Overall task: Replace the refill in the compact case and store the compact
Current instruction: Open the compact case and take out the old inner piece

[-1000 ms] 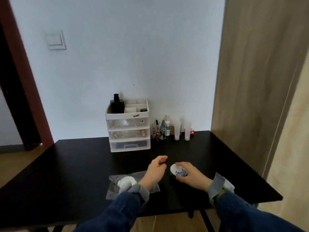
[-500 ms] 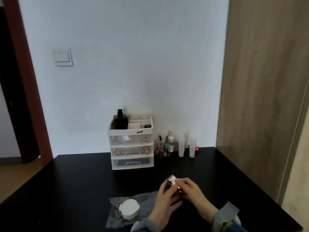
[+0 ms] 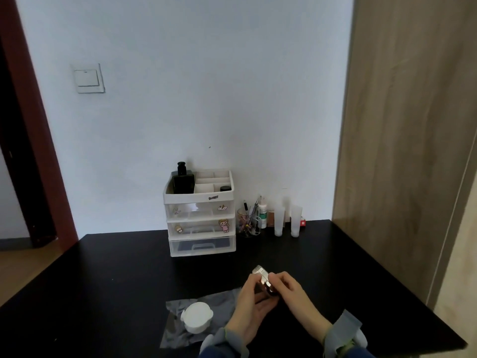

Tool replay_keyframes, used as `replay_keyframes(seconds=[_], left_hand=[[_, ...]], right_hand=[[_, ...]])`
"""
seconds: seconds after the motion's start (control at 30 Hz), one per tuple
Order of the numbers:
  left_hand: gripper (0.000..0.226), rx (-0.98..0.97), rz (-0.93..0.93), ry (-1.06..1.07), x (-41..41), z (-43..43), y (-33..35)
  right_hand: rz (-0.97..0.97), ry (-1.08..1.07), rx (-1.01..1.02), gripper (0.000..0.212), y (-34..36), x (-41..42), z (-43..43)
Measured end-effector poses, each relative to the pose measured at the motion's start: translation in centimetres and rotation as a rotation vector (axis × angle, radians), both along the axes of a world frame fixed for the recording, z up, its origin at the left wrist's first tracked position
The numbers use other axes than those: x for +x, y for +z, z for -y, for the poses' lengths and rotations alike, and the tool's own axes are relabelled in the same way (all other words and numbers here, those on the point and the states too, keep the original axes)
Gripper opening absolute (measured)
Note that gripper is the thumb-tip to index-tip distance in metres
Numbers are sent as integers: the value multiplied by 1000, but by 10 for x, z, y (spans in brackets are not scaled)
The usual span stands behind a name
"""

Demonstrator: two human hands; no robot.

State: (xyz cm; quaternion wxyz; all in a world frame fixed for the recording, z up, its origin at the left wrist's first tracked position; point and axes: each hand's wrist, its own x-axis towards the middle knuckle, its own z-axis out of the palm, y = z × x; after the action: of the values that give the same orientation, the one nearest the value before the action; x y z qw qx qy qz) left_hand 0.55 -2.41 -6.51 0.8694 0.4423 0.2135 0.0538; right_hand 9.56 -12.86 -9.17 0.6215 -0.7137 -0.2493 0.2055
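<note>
The compact case (image 3: 261,273) is held up on its edge above the black table (image 3: 108,277), only its silvery rim showing between my fingers. My left hand (image 3: 249,310) cups it from below and the left. My right hand (image 3: 293,293) grips it from the right, fingers curled over its top. Whether the case is open I cannot tell. The white round refill (image 3: 196,317) lies on a clear plastic wrapper (image 3: 219,303) on the table, just left of my left hand.
A white three-drawer organizer (image 3: 201,224) with a black bottle (image 3: 182,180) in its top tray stands at the back by the wall. Right of it are a glass cup of pens (image 3: 248,224) and two white tubes (image 3: 287,220). A wooden panel (image 3: 402,151) bounds the right side.
My right hand lifted the compact off the table and my left hand joined it; both now hold it tilted on edge. The view has tilted upward.
</note>
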Motion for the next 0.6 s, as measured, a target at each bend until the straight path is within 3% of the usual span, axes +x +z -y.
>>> replay_keyframes(seconds=[0.23,0.43,0.6], left_hand=[[37,-104,20,-59,3,-3,-1],[32,-213,19,-101,4,-8,-1],[34,-227,-27,-91,9,-10,-8]], right_hand=[[-1,34,116,42,-6,-10,-5],[79,46,67,24,-9,-10,-2],[128,56,3,31,-12,-10,-1]])
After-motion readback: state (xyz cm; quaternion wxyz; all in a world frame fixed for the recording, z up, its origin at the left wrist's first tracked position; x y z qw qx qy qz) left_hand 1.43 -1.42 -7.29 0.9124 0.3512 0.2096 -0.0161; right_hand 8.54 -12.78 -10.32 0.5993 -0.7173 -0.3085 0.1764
